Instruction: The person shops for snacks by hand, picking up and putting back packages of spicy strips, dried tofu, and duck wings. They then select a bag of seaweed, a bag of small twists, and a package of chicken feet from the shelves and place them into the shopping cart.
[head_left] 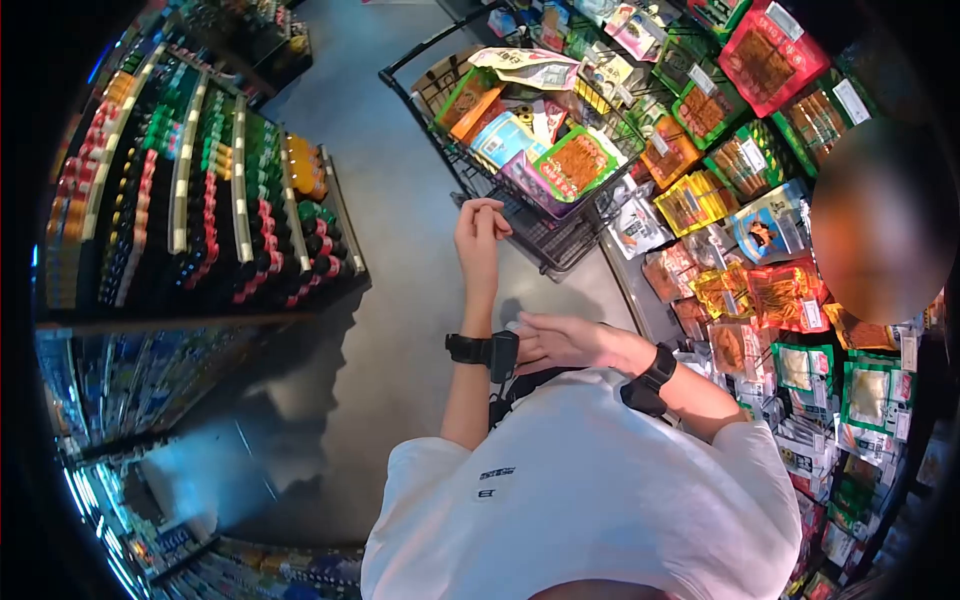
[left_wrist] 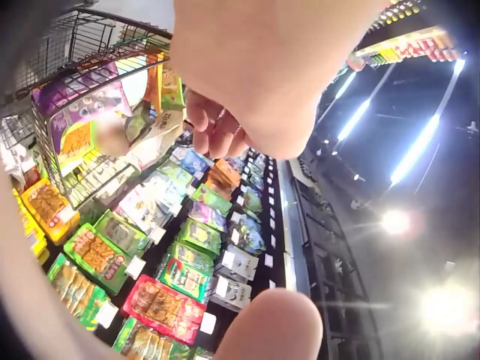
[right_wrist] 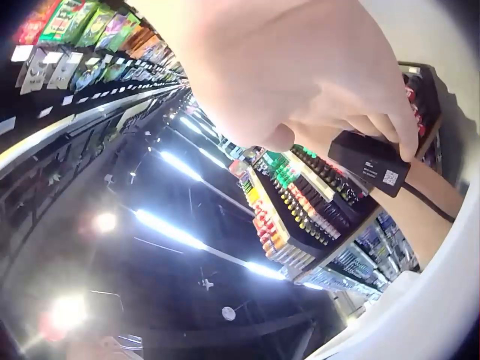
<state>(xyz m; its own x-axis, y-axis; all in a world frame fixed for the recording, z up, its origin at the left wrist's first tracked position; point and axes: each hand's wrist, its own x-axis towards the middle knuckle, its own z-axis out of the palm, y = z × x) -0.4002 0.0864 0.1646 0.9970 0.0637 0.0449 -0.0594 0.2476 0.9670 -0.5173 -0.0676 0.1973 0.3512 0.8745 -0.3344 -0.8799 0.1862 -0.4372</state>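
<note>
My left hand [head_left: 480,222] is raised with loosely curled fingers and holds nothing, beside the near end of a black wire shopping cart [head_left: 556,262]. In the left wrist view its fingers [left_wrist: 217,127] bend inward below the palm. My right hand [head_left: 565,342] reaches across to my left wrist, fingers mostly straight. In the right wrist view its fingertips lie at the black camera box [right_wrist: 371,163] strapped there. Inside the cart are a green-edged snack packet [head_left: 577,165], a blue and white packet [head_left: 507,140] and a long pale packet [head_left: 525,68].
Shelves of packaged snacks [head_left: 740,205] run close along the right, with a red packet [head_left: 773,52] near the top. On the left stands a bottle display [head_left: 215,190]. Grey floor [head_left: 395,200] lies between them. A person's blurred head [head_left: 885,220] is at far right.
</note>
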